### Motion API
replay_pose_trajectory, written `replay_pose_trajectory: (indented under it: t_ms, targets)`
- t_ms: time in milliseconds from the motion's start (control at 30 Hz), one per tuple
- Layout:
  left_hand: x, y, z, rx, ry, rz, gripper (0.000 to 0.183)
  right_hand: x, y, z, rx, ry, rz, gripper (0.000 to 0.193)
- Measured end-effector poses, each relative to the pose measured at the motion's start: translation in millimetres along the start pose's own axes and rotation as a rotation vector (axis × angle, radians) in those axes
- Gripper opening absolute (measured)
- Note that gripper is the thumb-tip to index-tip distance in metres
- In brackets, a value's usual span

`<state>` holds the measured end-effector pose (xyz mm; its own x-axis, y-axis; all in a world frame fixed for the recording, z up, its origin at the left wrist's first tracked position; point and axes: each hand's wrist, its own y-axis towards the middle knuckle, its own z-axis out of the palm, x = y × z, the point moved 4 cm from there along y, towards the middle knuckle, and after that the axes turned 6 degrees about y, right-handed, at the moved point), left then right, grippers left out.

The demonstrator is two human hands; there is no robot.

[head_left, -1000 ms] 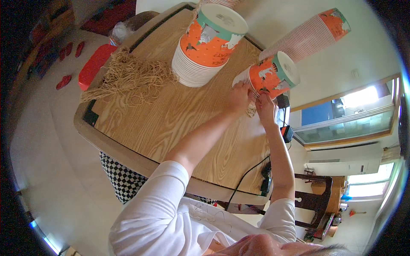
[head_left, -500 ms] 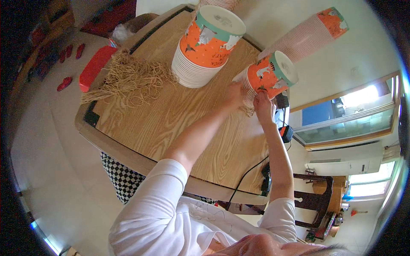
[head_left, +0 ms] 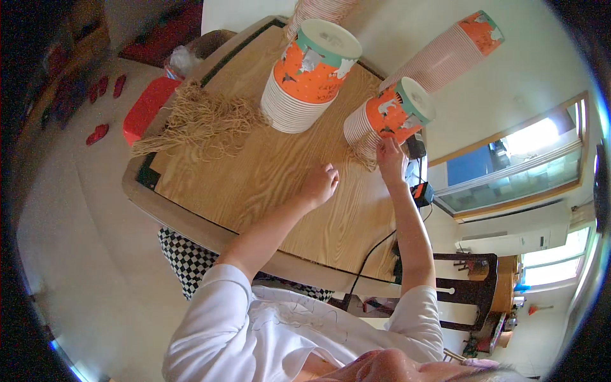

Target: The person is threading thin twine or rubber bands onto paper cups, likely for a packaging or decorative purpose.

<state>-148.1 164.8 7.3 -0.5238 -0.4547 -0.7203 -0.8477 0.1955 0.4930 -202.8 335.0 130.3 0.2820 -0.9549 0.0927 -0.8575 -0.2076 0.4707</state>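
Note:
My left hand [head_left: 320,184] is closed above the bare wood of the table, apart from the stacks; what its fingers hold, if anything, I cannot make out. My right hand [head_left: 392,158] is pinched against the near side of a smaller stack of upside-down paper tubs [head_left: 390,114], orange with green bases and white rims. Whatever lies between its fingertips is hidden. Tan strands [head_left: 363,155] hang at the rims of this stack. To its left stands a bigger upside-down stack of matching tubs [head_left: 309,73]. A loose tangle of tan twine [head_left: 207,121] spreads across the table's left side.
The wood-topped table [head_left: 254,191] has a dark inlaid border. More stacked tubs [head_left: 439,57] lean at the back right, others [head_left: 318,14] behind. A black adapter [head_left: 422,193] and cable lie along the right edge. A red container [head_left: 149,109] sits beyond the left edge, a dark chair [head_left: 471,290] at the right.
My left hand has come off the smaller stack and moved back toward me and to the left, its fingers curled. My right hand has stayed at the stack.

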Motion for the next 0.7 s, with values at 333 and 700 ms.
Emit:
replay_pose_trajectory:
  t_ms: [333, 700]
  targets:
    - [-17.0, 90.0, -24.0, -0.039, -0.068, -0.17, 0.013, 21.9, 61.5, -115.0, -0.302, -0.075, -0.146, 0.026]
    - [-6.8, 128.9, 6.8, -0.098, 0.131, 0.114, 0.029, -19.3, 75.9, -98.3, -0.225, 0.256, -0.164, 0.01]
